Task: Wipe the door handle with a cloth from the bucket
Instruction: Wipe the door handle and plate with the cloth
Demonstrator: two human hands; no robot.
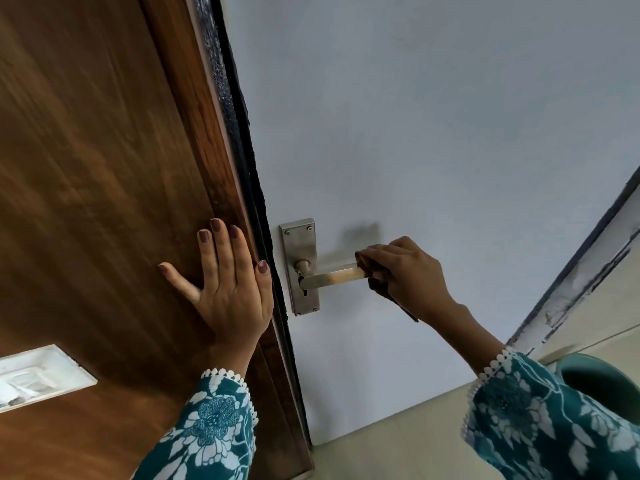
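Cloth [377, 285], dark brown, is gripped in the right hand [407, 271] and pressed around the far end of a metal door handle [332, 277], whose lever juts from a steel backplate [300, 265] on a pale grey door [415, 133]. The fingers are curled closed over the cloth, a corner of which hangs below the wrist. An orange-brown smear is seen on the bare part of the lever. The left hand [227, 282] is laid flat, fingers spread, against a brown wooden panel [86, 168] just beside the door's dark edge. Teal floral sleeves [211, 427] with white trim are worn. A teal bucket [602, 375] is partly visible at lower right, on the floor.
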